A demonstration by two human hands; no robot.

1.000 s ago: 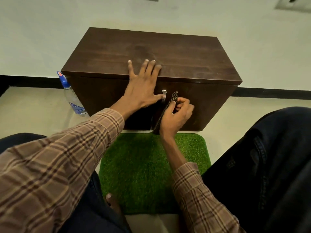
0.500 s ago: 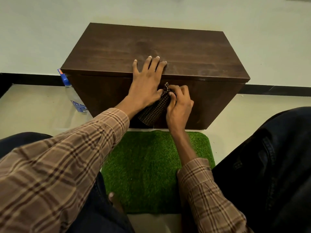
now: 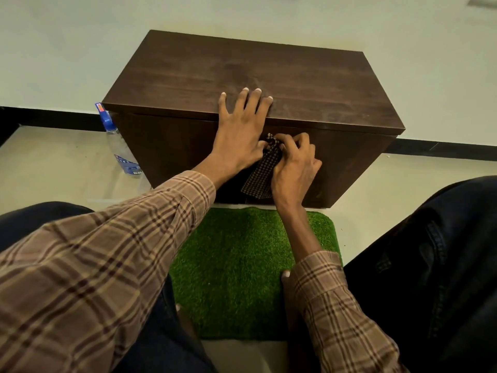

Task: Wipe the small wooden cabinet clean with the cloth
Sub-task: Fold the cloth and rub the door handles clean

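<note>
The small wooden cabinet (image 3: 250,84) stands on the pale floor (image 3: 53,162) against a light wall (image 3: 80,36), its dark brown top facing the camera and its front panel in shadow below the front edge. The left hand (image 3: 239,130) lies flat over that front edge, its 4 fingers spread straight on the top surface and its thumb pointing down the front panel; its grip is released and holds nothing. Just beside it, the right hand (image 3: 294,164) is pressed against the upper part of the front panel, with fingers curled round the cloth (image 3: 265,169), so its grip is grasping the cloth. The cloth is dark with a fine pale check; its bunched top end sits between the 2 hands, touching the left thumb, and the rest hangs down the cabinet front beside the right palm. Both forearms wear brown plaid sleeves (image 3: 113,254). A green artificial-grass mat (image 3: 242,270) lies on the floor directly in front of the cabinet, between the person's dark trouser legs (image 3: 435,278). A clear plastic bottle (image 3: 121,149) with a blue cap stands at the cabinet's left side, partly hidden by its corner.
</note>
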